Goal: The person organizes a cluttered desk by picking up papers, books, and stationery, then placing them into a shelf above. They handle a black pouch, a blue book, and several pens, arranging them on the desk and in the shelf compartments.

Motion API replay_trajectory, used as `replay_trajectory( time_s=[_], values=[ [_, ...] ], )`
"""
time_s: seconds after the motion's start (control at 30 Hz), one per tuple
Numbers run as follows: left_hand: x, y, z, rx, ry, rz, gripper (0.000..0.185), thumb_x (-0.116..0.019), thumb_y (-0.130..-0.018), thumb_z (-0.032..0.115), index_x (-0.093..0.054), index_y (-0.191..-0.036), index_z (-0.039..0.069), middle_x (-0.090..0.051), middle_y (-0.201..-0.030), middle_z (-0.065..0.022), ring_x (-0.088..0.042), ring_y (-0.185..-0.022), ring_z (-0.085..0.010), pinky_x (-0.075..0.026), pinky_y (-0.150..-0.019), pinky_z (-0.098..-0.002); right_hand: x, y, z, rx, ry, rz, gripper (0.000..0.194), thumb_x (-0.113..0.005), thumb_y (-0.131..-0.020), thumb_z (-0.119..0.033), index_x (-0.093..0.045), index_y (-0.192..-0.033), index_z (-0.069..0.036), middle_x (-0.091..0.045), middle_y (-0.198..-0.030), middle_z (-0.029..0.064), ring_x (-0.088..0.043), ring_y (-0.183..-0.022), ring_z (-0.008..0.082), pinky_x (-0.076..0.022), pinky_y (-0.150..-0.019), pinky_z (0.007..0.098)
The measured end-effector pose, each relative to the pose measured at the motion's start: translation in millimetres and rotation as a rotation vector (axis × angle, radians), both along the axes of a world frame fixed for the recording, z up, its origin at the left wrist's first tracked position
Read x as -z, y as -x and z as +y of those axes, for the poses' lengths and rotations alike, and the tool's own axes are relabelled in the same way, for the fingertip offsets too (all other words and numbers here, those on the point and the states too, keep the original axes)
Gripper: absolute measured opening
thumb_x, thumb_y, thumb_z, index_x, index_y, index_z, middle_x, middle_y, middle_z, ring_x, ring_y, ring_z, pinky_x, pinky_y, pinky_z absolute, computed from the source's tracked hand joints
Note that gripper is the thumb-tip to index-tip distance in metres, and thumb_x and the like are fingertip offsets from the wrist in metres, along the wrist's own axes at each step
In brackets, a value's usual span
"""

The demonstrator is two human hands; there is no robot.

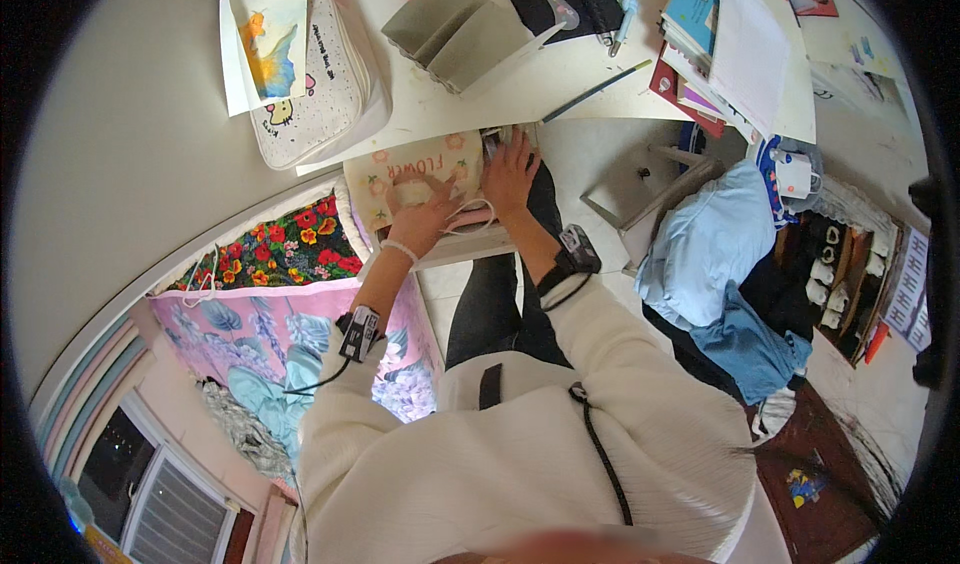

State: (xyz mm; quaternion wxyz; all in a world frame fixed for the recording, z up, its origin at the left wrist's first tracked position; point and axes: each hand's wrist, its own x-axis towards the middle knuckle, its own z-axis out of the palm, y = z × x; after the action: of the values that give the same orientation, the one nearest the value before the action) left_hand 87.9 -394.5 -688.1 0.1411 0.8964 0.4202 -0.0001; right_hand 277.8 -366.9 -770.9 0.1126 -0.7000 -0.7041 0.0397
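Note:
Just below the desk's front edge, a drawer [469, 245] is pulled out. In it lies a cream flower-patterned pouch or bag [365, 176] with printed lettering. My left hand [426, 207] rests spread on this bag, fingers apart. Beside it, my right hand [511, 170] reaches over the drawer's right part, its fingers over small items that I cannot make out. A thin white cord [480, 204] loops between my two hands. Something pink lies under the cord near the drawer's front.
On the white desk [450, 117] stand a white zipped case [322, 76], a grey divided organizer [457, 31], a paintbrush [596, 91] and a stack of books and papers [697, 61]. Blue clothing [709, 241] is piled at the right. A flowered bed cover [255, 312] is at the left.

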Motion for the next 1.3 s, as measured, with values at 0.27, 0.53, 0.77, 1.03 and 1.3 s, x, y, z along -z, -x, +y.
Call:
replay_trajectory(
  time_s=[0.27,0.53,0.77,1.03,1.3],
  values=[
    [-17,29,-41,-0.485,0.433,-0.256,0.038,-0.061,-0.089,0.023,-0.055,-0.127,0.018,-0.044,-0.144,-0.0035,-0.064,-0.101,-0.0315,-0.054,-0.078,-0.0426,0,-23,-17,0.031,0.064,0.638,0.058,-0.064,-0.087,-0.023,-0.038,-0.131,0.005,-0.036,-0.138,0.0276,-0.034,-0.127,0.0452,-0.0311,-0.105,0.0502],
    [-35,23,-56,-0.538,0.351,-0.46,0.041,-0.062,-0.089,0.015,-0.055,-0.129,0.014,-0.049,-0.139,-0.0051,-0.059,-0.112,-0.0317,-0.052,-0.085,-0.038,23,-15,-10,0.173,0.047,0.741,0.064,-0.063,-0.088,-0.02,-0.033,-0.14,0.003,-0.039,-0.135,0.0301,-0.04,-0.123,0.0481,-0.0375,-0.101,0.0495],
    [-39,12,-48,-0.687,0.466,-0.617,0.041,-0.061,-0.089,0.012,-0.056,-0.13,0.011,-0.052,-0.135,-0.0098,-0.056,-0.117,-0.0295,-0.049,-0.09,-0.0343,11,-12,-19,0.128,0.173,0.377,0.06,-0.051,-0.094,-0.027,-0.031,-0.145,-0.002,-0.028,-0.148,0.0275,-0.034,-0.132,0.0449,-0.0267,-0.109,0.0534],
    [-25,3,-48,-0.688,0.435,-0.67,0.046,-0.061,-0.088,0.008,-0.05,-0.133,0.006,-0.056,-0.129,-0.0159,-0.055,-0.118,-0.0318,-0.046,-0.094,-0.0352,12,11,-13,0.16,0.138,0.111,0.07,-0.034,-0.097,-0.044,-0.024,-0.147,0.004,-0.018,-0.154,0.0232,-0.017,-0.142,0.0407,-0.0017,-0.113,0.061],
    [-46,-20,-31,-0.978,0.625,-0.964,0.041,-0.058,-0.093,0.011,-0.049,-0.133,0.002,-0.058,-0.124,-0.0136,-0.06,-0.107,-0.0201,-0.048,-0.092,-0.0317,-4,11,-28,0.006,0.176,0.167,0.075,-0.034,-0.096,-0.046,-0.019,-0.147,0.007,-0.017,-0.155,0.0195,-0.013,-0.144,0.0375,0.0008,-0.113,0.0602]
  ],
)
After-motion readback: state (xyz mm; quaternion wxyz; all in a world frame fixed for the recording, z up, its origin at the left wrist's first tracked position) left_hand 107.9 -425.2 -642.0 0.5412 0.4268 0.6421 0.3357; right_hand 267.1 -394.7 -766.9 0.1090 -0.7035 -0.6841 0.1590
